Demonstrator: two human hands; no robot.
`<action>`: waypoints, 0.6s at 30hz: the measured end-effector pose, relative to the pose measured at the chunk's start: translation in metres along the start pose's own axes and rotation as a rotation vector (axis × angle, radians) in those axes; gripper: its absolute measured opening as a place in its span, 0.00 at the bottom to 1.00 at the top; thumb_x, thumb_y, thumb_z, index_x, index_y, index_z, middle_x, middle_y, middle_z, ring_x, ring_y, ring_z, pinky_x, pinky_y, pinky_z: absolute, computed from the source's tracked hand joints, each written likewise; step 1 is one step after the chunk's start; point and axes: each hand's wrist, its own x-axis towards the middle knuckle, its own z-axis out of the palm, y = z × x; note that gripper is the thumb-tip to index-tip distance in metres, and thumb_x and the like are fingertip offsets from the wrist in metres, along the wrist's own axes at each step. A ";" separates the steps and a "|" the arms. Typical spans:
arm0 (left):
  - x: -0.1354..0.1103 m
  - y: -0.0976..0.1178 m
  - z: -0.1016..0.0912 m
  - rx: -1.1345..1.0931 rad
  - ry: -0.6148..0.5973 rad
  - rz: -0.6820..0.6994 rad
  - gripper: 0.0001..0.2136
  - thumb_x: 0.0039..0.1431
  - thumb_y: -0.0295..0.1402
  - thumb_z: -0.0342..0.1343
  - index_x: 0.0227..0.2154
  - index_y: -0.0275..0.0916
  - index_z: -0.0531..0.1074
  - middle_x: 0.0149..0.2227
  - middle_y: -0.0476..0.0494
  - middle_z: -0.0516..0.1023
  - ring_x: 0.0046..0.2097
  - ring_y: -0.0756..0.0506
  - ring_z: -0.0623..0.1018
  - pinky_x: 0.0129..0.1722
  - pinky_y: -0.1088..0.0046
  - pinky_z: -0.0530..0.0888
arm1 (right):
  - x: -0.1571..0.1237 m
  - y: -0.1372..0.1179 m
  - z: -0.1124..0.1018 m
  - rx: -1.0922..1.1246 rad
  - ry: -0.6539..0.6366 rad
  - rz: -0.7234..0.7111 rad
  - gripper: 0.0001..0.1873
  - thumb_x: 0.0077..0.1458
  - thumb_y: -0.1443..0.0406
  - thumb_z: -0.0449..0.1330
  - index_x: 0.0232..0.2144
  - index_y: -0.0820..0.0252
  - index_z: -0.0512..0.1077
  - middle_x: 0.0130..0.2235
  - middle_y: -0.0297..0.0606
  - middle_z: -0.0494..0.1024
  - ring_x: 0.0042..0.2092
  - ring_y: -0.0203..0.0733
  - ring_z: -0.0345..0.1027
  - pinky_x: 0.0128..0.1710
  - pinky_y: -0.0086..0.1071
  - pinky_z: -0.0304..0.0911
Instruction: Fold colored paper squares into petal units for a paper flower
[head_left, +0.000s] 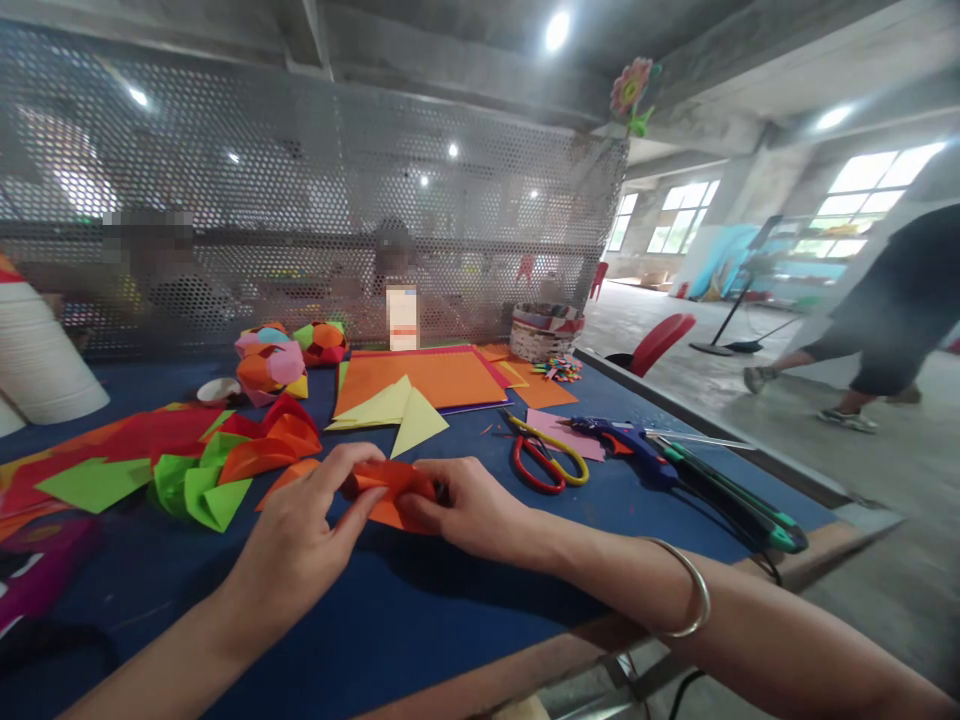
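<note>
Between my two hands, just above the blue tabletop, is a folded piece of orange paper [401, 508]. My left hand [304, 525] pinches its left side between thumb and fingers. On the opposite side my right hand [469, 505] grips it, thumb in front and fingers behind. Part of the paper is hidden by the fingers. Beyond the hands lie pale yellow paper triangles [420, 418] on a stack of orange sheets [420, 380]. Folded green paper pieces [201, 485] and folded orange-red pieces [277, 440] rest left of my left hand.
Right of my hands lie red-and-yellow scissors [544, 460], a blue glue gun [637, 440] and a green-and-black cutter [739, 500]. Finished paper balls [271, 365], a woven basket [546, 333] and a white cup stack [45, 345] stand farther back. A person [874, 310] walks at right.
</note>
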 end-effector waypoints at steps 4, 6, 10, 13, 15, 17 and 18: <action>0.001 0.000 0.000 -0.033 -0.058 -0.047 0.13 0.66 0.40 0.54 0.51 0.47 0.70 0.38 0.52 0.82 0.34 0.49 0.82 0.32 0.77 0.74 | 0.000 -0.001 -0.001 -0.051 0.010 0.003 0.09 0.54 0.72 0.59 0.24 0.60 0.70 0.23 0.27 0.69 0.25 0.32 0.58 0.27 0.26 0.51; 0.001 -0.001 -0.001 -0.067 -0.110 -0.047 0.09 0.65 0.41 0.52 0.41 0.47 0.75 0.36 0.53 0.82 0.35 0.50 0.82 0.35 0.77 0.74 | 0.001 -0.002 -0.001 -0.079 0.019 -0.002 0.09 0.51 0.76 0.59 0.23 0.60 0.70 0.24 0.29 0.70 0.27 0.33 0.58 0.29 0.27 0.51; 0.002 -0.002 -0.003 -0.080 -0.215 -0.154 0.09 0.61 0.39 0.52 0.31 0.45 0.74 0.29 0.55 0.80 0.29 0.50 0.79 0.32 0.75 0.69 | 0.001 -0.004 -0.001 -0.089 0.059 -0.003 0.10 0.49 0.78 0.58 0.30 0.60 0.74 0.31 0.34 0.77 0.33 0.36 0.66 0.34 0.27 0.56; 0.005 -0.002 -0.004 -0.071 -0.300 -0.259 0.08 0.57 0.38 0.51 0.30 0.44 0.73 0.27 0.54 0.78 0.28 0.49 0.76 0.31 0.72 0.67 | 0.001 -0.005 -0.001 -0.063 0.092 0.005 0.13 0.47 0.78 0.58 0.33 0.61 0.74 0.34 0.34 0.79 0.34 0.37 0.68 0.36 0.28 0.59; 0.008 -0.001 -0.005 -0.081 -0.367 -0.305 0.09 0.56 0.39 0.49 0.28 0.43 0.72 0.24 0.54 0.76 0.27 0.49 0.74 0.30 0.72 0.65 | 0.000 -0.005 -0.001 -0.038 0.106 0.010 0.14 0.46 0.79 0.57 0.33 0.60 0.74 0.33 0.33 0.78 0.34 0.36 0.68 0.36 0.27 0.60; 0.010 0.002 -0.006 -0.106 -0.431 -0.330 0.11 0.56 0.41 0.48 0.27 0.42 0.71 0.22 0.54 0.73 0.25 0.49 0.71 0.28 0.73 0.62 | -0.001 -0.005 -0.001 -0.016 0.119 0.012 0.15 0.45 0.80 0.57 0.33 0.60 0.74 0.33 0.32 0.78 0.34 0.36 0.69 0.35 0.27 0.60; 0.011 0.004 -0.006 -0.121 -0.458 -0.338 0.12 0.56 0.42 0.47 0.26 0.42 0.71 0.21 0.54 0.71 0.24 0.50 0.69 0.27 0.73 0.61 | -0.001 -0.005 -0.001 -0.006 0.123 0.013 0.16 0.45 0.80 0.56 0.33 0.60 0.74 0.32 0.31 0.78 0.33 0.36 0.69 0.35 0.27 0.60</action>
